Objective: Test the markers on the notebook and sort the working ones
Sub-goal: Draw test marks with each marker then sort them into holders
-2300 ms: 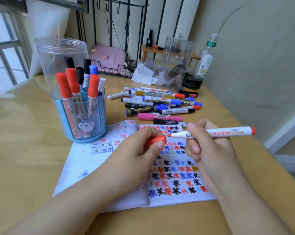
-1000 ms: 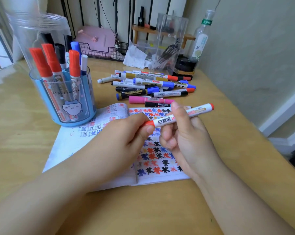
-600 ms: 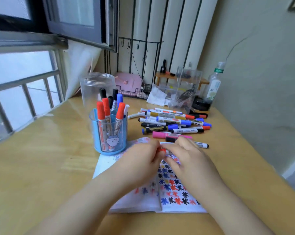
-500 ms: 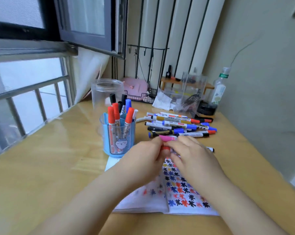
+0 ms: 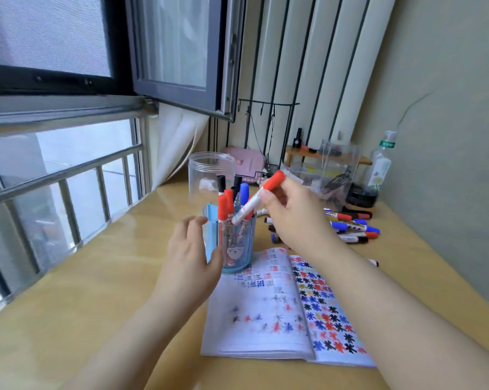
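Desk [image 5: 68, 291] by the window now shows the recapped red marker [image 5: 256, 202] lifted from over the notebook [image 5: 254, 319] to the blue cup [image 5: 239, 246], right hand [image 5: 296, 218] gripping it, left hand [image 5: 189, 263] open against the cup, so it likely passed.

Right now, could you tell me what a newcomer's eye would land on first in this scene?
Probably the right hand at centre, holding a red-capped marker slanted down into the blue pen cup, which already holds red, black and blue markers. The left hand rests against that cup's side. Next, the open notebook in front, its right page covered with coloured star scribbles, and the pile of loose markers on the desk at right.
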Demonstrator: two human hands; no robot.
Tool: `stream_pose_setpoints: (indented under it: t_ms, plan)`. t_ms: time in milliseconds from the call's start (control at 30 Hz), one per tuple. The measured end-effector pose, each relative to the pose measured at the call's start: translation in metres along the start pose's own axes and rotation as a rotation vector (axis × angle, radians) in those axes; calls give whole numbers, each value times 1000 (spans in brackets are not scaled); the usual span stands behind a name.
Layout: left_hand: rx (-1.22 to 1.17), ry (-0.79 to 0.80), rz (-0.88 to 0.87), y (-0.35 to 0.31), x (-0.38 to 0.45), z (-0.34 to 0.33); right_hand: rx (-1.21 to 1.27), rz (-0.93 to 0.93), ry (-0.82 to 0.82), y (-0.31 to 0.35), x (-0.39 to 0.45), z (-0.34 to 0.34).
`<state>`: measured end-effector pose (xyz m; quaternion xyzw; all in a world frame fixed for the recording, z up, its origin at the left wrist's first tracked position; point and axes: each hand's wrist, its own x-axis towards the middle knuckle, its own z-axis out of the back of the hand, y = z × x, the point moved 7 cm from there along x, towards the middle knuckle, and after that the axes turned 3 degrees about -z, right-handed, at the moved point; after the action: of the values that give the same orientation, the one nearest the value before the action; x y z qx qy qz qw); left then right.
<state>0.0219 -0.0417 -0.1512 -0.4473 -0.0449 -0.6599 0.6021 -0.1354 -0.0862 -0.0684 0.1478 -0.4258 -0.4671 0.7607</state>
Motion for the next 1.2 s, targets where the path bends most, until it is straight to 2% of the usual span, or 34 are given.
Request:
stream_pose_setpoints:
  t_ms: [133,300,433,533,667,867,933,1067,1200]
  plan:
    - [0,97,-44,2,1,-5,-152,-19,65,8,19,-16]
    - [-51,72,-17,2,-4,-8,-323,-55,149,10,32,-34]
    - [-126,98,24,0,-13,-11,-371,-73,147,3,31,-37]
    - [-139,111,47,-2,-16,-12,-347,-25,109,8,30,-32]
    - [-165,113,64,-6,-14,-11,-210,153,25,22,30,-22]
    - [-195,132,58,-8,-12,-16,-249,233,-16,23,28,-20]
    - [-201,135,50,-11,-11,-16,-267,208,-20,20,30,-19]
    - [-203,148,71,-12,-7,-14,-37,36,-25,10,34,-13]
    - [-71,44,47,-9,10,-5,3,69,-47,8,31,-12]
